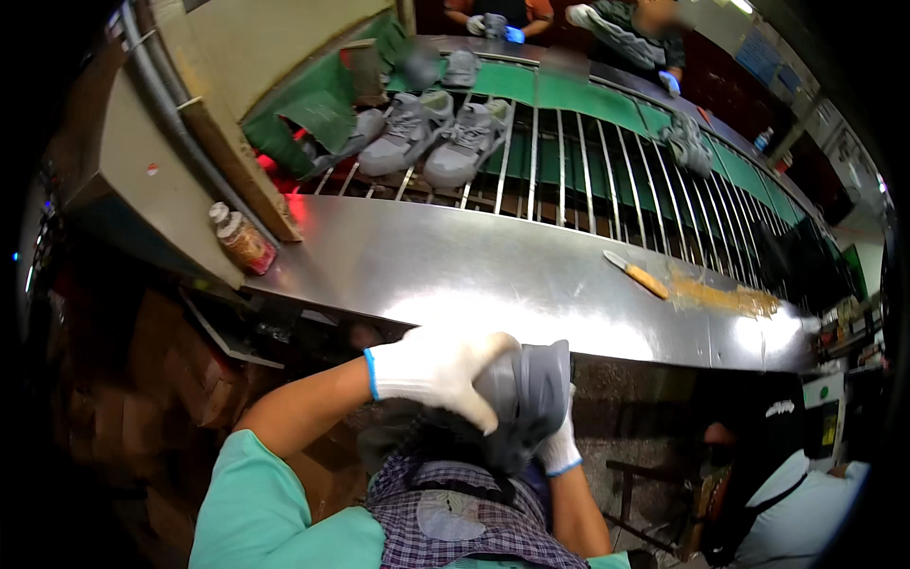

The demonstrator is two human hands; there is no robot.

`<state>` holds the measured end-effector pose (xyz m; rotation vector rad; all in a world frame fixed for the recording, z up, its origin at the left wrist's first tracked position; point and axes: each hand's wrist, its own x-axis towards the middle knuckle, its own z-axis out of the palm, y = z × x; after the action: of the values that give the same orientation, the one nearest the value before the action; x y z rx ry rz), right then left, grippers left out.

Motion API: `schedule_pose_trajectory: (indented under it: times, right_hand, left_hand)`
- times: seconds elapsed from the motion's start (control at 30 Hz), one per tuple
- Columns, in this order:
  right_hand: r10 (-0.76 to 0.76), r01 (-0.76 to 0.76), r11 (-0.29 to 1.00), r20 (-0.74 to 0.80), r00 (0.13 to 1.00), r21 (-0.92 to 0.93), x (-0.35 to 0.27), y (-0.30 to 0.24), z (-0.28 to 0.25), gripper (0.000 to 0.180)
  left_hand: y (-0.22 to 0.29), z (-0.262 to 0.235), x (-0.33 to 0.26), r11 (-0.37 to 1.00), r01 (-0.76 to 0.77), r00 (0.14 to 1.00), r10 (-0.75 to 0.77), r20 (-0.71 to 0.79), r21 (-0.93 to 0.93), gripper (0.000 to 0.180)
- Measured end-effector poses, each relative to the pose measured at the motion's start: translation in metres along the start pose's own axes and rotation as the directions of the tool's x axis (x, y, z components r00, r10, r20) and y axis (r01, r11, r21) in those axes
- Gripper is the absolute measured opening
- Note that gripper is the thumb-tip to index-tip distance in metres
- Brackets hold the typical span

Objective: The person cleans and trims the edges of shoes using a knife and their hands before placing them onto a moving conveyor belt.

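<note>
A grey shoe (533, 403) is held in front of my body, below the metal ledge, its sole side partly showing. My left hand (441, 373), in a white knit glove with a blue cuff, curves round it from the left with the thumb apart from the fingers. On the shoe's right side is my right hand (561, 438), gloved the same way; most of its fingers are hidden behind the shoe. Beyond my hands, on the metal ledge (427, 251), lies a knife (640, 276) with a yellowish handle.
Two grey sneakers (408, 133) (469, 144) stand on a rack of metal bars (559, 171); another shoe (686, 144) sits farther right. A bottle (244, 239) stands at the ledge's left end. Two people work across the line, and a seated person (791, 493) is at my right.
</note>
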<state>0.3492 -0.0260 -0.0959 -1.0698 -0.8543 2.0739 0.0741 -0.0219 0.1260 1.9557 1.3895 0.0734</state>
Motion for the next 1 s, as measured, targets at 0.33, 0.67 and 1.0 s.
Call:
schedule_pose_trajectory:
  times: [0.33,0.67,1.0]
  right_hand:
    - [-0.005,0.487,-0.261,0.506,0.863,-0.833,-0.047,-0.209,0.131,0.081]
    - [-0.298,0.272,0.927,-0.068,0.952,-0.258,-0.041,-0.006,-0.045,0.056]
    - [-0.077,0.531,0.615,0.625,0.777,-0.584,-0.087,-0.156,0.041,0.068]
  left_hand:
    - [0.024,0.03,0.03,0.904,-0.26,0.963,0.268,0.024,0.34,0.105]
    - [-0.077,0.069,-0.024,0.872,-0.015,0.949,-0.141,-0.281,-0.49,0.064]
    - [-0.047,0.076,0.088,0.601,-0.478,0.844,0.112,-0.524,-0.641,0.035]
